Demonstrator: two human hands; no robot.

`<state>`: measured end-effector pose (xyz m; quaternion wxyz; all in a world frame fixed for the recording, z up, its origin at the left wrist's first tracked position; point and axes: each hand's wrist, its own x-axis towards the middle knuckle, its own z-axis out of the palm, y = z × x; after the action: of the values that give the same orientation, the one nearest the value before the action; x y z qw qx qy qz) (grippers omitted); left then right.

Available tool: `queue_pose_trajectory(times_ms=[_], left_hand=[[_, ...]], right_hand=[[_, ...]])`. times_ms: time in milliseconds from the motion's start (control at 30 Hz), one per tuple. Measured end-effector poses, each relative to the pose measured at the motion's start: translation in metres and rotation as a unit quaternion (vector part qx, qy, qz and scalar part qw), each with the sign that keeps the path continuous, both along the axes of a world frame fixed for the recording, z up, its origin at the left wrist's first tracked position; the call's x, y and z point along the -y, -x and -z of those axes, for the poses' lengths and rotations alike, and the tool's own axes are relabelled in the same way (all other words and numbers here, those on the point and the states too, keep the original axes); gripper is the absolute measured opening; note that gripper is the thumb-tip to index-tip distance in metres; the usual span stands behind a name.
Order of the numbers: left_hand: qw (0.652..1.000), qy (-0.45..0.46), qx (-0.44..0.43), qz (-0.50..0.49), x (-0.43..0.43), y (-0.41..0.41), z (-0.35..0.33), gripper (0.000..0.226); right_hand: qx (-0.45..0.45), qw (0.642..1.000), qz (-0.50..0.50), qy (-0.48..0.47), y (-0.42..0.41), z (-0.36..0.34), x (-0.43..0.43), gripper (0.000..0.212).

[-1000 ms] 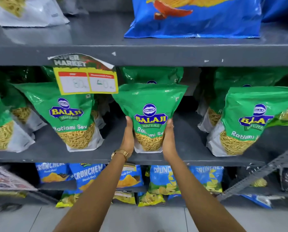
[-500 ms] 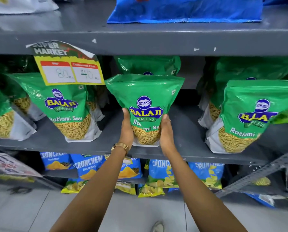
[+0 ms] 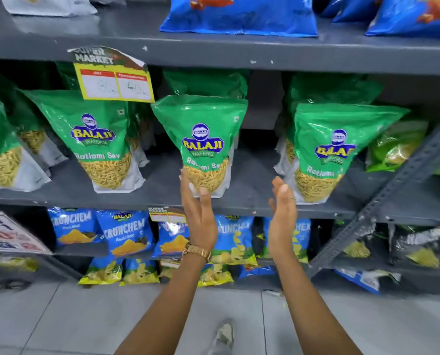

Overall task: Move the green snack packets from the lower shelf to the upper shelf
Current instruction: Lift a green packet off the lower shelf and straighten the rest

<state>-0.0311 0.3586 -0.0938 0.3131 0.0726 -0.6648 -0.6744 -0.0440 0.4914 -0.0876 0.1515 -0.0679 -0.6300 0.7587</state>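
A green Balaji Ratlami Sev packet [image 3: 203, 139] stands upright in the middle of the grey middle shelf [image 3: 162, 198]. My left hand [image 3: 198, 216], with a gold watch on the wrist, is open just in front of the packet's bottom left corner, fingertips at its base. My right hand [image 3: 281, 219] is open and apart from the packet, to its lower right. Another green packet [image 3: 96, 137] stands to the left and one more [image 3: 329, 149] to the right, with others behind them.
The shelf above [image 3: 213, 52] carries blue packets [image 3: 239, 16] and a white packet [image 3: 50, 6]. A yellow price tag [image 3: 114, 83] hangs from its edge. Blue Crunchem packets [image 3: 126, 231] fill the shelf below. A diagonal metal brace [image 3: 382, 201] runs at the right.
Both hands have let go of the middle green packet and drawn back towards me; the right hand moved off to the right. The packet now stands on the shelf by itself.
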Motion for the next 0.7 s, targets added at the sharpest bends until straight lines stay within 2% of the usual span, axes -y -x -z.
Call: queue_pose_trajectory(times_ms=[133, 267, 467, 533, 600, 633, 700], left_hand=[[0.996, 0.03, 0.003, 0.082, -0.052, -0.013, -0.004, 0.064], [0.987, 0.033, 0.039, 0.155, -0.094, 0.007, -0.007, 0.056], [0.975, -0.004, 0.109, 0.191, -0.13, 0.074, -0.003, 0.054], [0.972, -0.03, 0.119, 0.199, -0.14, 0.1, -0.012, 0.048], [0.968, -0.055, 0.112, 0.219, -0.15, 0.12, -0.021, 0.034], [0.965, -0.072, 0.108, 0.228, -0.153, 0.127, -0.024, 0.037], [0.961, -0.108, 0.114, 0.23, -0.161, 0.137, -0.025, 0.059]], right_hand=[[-0.026, 0.997, 0.071, 0.004, -0.014, -0.014, -0.049, 0.048], [-0.037, 0.993, 0.107, -0.043, 0.006, -0.018, -0.099, 0.04], [0.017, 0.99, 0.076, -0.114, 0.08, -0.007, -0.146, 0.068], [0.025, 0.995, 0.055, -0.084, 0.106, -0.004, -0.156, 0.071], [0.044, 0.999, 0.017, -0.017, 0.125, -0.004, -0.162, 0.083], [0.055, 0.998, 0.001, 0.024, 0.131, -0.004, -0.164, 0.09], [0.067, 0.995, -0.023, 0.069, 0.143, -0.001, -0.169, 0.104]])
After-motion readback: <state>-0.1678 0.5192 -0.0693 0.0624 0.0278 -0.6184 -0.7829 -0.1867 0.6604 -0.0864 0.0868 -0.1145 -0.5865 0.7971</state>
